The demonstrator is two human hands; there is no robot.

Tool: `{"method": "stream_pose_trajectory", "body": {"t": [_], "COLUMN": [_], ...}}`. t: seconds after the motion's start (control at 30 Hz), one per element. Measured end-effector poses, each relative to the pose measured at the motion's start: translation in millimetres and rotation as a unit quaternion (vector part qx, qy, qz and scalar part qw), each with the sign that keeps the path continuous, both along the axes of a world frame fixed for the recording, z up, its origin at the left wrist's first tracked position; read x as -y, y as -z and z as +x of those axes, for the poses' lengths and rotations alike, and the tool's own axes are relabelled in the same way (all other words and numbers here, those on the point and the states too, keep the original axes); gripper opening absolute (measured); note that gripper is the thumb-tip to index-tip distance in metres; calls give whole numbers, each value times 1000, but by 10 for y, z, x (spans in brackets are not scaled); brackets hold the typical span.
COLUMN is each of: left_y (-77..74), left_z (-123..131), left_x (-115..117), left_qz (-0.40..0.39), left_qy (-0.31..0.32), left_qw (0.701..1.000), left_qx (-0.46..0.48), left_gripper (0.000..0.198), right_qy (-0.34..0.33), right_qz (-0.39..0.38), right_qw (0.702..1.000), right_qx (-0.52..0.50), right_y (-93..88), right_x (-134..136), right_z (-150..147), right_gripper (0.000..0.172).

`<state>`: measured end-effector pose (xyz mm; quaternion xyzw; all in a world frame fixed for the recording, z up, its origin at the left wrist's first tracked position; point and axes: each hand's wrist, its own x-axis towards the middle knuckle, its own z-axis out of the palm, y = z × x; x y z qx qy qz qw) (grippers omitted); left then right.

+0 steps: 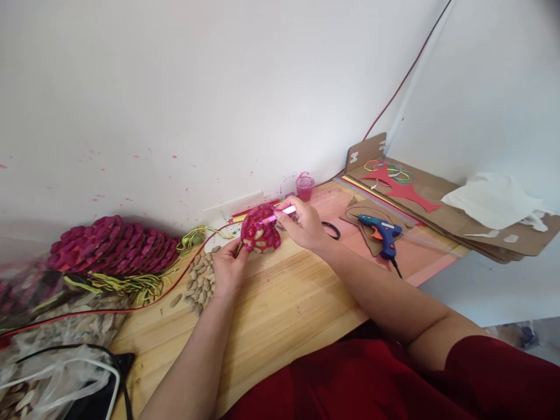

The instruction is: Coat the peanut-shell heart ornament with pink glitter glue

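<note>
My left hand (pixel 230 265) grips the lower left edge of a peanut-shell craft piece (pixel 261 226), holding it tilted above the wooden table. Most of its shells are coated magenta; a few near the lower part are bare tan. In my right hand (pixel 301 224) is a paintbrush (pixel 280 214) with a pale handle, pinched between thumb and fingers. Its pink tip touches the shells. Behind the right hand stands a small clear cup of pink paint (pixel 305 186), close to the wall. Loose peanuts (pixel 201 283) lie just left of my left hand.
Stacked magenta peanut pieces (pixel 114 245) with yellow-green strings lie at the left. A blue glue gun (pixel 380 230) rests on cardboard at the right, near a black ring (pixel 331 230). A red cord (pixel 175 283) crosses the table (pixel 280 315). Plastic bags (pixel 65 373) fill the near left corner.
</note>
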<state>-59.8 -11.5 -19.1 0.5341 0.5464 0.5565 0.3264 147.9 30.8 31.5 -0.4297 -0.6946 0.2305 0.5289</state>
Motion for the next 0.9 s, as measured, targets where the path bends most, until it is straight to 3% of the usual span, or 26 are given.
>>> {"method": "stream_pose_trajectory", "body": {"t": [0.3,0.9], "left_y": [83,10], "left_z": [-26,1], "left_x": [-46,-18], "left_qz": [-4,10], "left_qy": [4,5], "left_qw": [1000,1000], "left_qx": [25,6], "left_gripper": [36,31], "right_qy": [0,2], "right_qz": [-15,-53], "right_qw": [1000,998], "right_qx": [0,-28], "right_y": [-25,-19], "right_x": [18,2], "right_z": [-6,-4], "right_gripper": [17,21]}}
